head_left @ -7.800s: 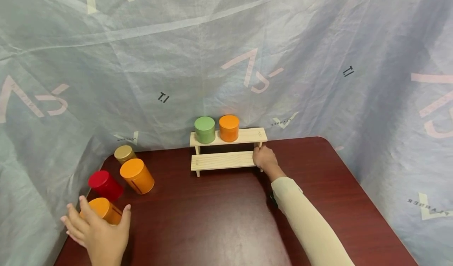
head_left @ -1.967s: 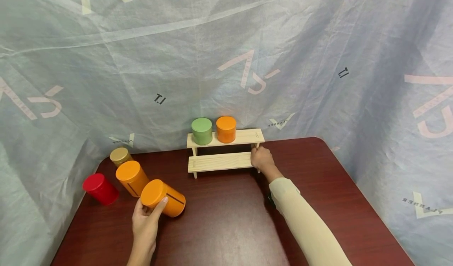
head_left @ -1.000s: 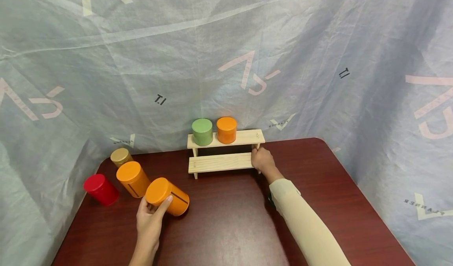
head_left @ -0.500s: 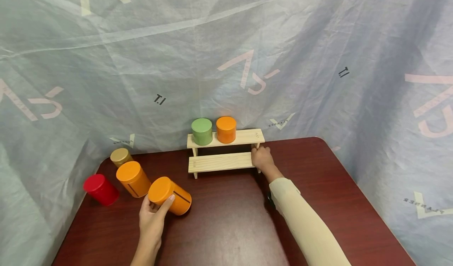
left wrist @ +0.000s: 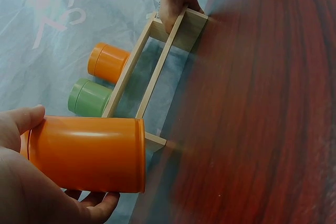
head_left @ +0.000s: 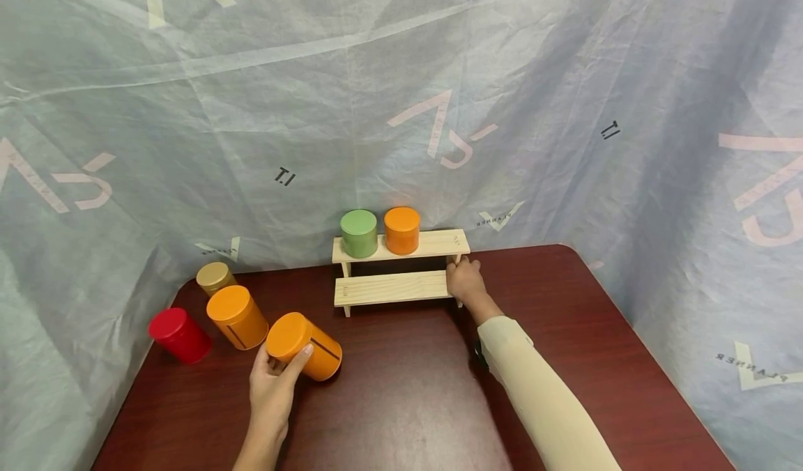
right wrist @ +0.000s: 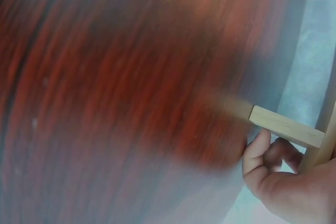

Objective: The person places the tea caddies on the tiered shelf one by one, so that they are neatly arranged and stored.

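Observation:
My left hand (head_left: 271, 387) holds a tall orange canister (head_left: 314, 352), thumb on the near side and fingers around the far side. In the left wrist view the same canister lies across the lower left, fingertips showing beneath it. Whether its base touches the table, I cannot tell. My right hand (head_left: 465, 281) grips the right end of a two-step wooden shelf (head_left: 389, 288) by its side support; the right wrist view shows curled fingers (right wrist: 257, 161) by a shelf leg (right wrist: 286, 126). On the upper step stand a green canister (head_left: 360, 235) and a short orange canister (head_left: 402, 233).
At the table's left stand a red canister (head_left: 180, 336), another tall orange canister (head_left: 237, 318) and a gold-lidded canister (head_left: 215, 277), partly hidden. A grey printed cloth (head_left: 314, 109) hangs behind and along the sides of the dark red-brown table (head_left: 401, 401).
Earlier the left hand was spread beside the nearest tall orange canister; it then took hold and brought it right, past the other canisters. Lately it has shifted slightly right. The right hand stays put.

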